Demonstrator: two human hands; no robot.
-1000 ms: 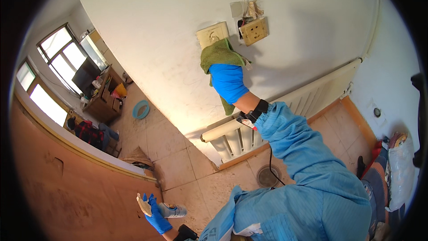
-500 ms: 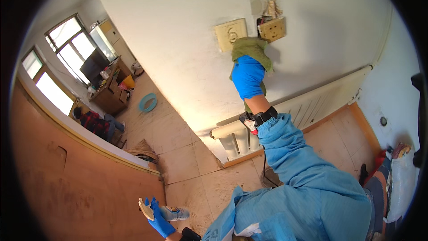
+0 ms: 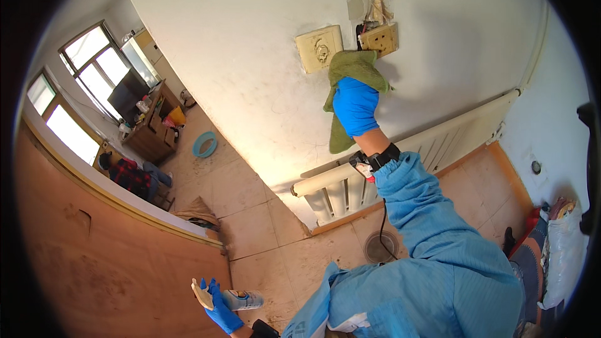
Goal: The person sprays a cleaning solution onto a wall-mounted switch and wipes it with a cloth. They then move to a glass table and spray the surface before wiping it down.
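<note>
My right hand (image 3: 357,105), in a blue glove, presses a green cloth (image 3: 355,70) against the wall. The cloth bunches over the fingers and a loose end hangs below the wrist. Its upper edge touches the lower edge of a dirty beige socket (image 3: 379,39) that sits crooked on the wall. Just left of the cloth is a yellowed square wall plate (image 3: 319,49). Low at the left, my gloved left hand (image 3: 220,314) is closed round a white-and-blue can (image 3: 243,300). A pale elongated piece (image 3: 201,294) shows at its fingers; whether it belongs to the can, I cannot tell.
A white radiator (image 3: 407,150) runs along the wall below my right arm. On the tiled floor stands a round bucket (image 3: 380,247). The brown door (image 3: 119,238) is at the left. Beyond it are a seated person (image 3: 131,178), a blue basin (image 3: 205,144) and a desk (image 3: 153,125).
My right hand has shifted slightly right and turned, and the cloth has spread, with its loose end now showing. My left hand keeps its hold. The view has moved slightly.
</note>
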